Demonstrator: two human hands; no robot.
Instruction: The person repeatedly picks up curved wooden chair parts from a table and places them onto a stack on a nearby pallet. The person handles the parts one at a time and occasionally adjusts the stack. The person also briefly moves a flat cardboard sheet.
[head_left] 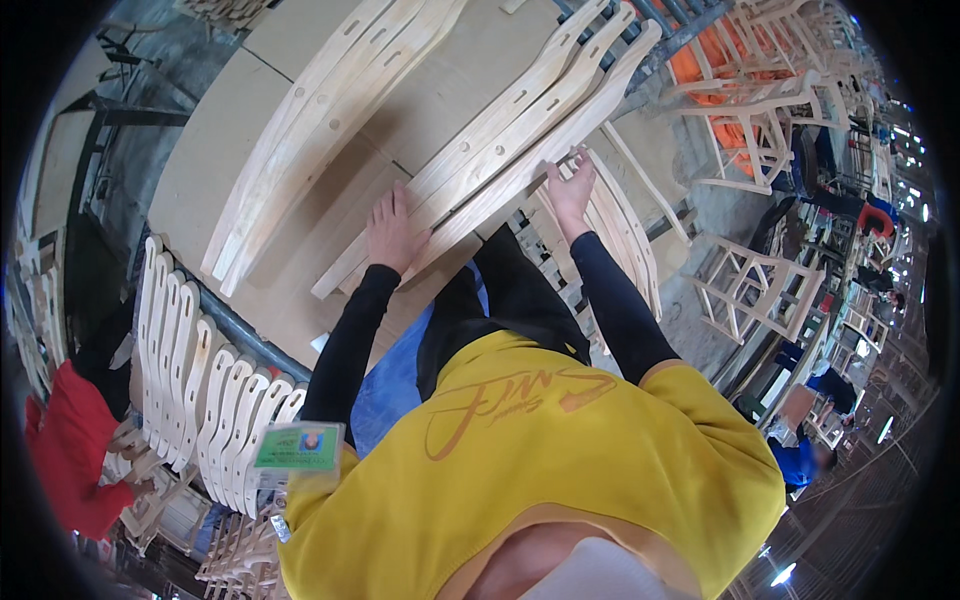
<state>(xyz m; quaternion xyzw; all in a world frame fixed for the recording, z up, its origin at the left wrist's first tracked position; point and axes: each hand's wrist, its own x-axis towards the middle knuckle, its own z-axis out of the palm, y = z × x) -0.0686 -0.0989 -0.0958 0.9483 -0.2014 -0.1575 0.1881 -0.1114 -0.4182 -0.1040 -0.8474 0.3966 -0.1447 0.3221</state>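
Observation:
In front of me, a row of three long, curved pale wooden chair legs (490,150) with slots and round holes lies slanting across the board-topped table. My left hand (393,232) rests over their lower left end, fingers stretched out and thumb apart. At the near edge of the closest leg, my right hand (571,190) touches the wood with its fingers and thumb apart. A narrow dark gap runs between that closest leg and the one beside it. Farther left, another group of similar legs (330,110) lies side by side.
The brown tabletop (215,125) spreads to the left. Many curved wooden pieces (205,390) stand in a row at the lower left, near a person in red (75,450). More curved slats (630,230) lie beyond my right arm. Chair frames (755,285) stand on the floor at right.

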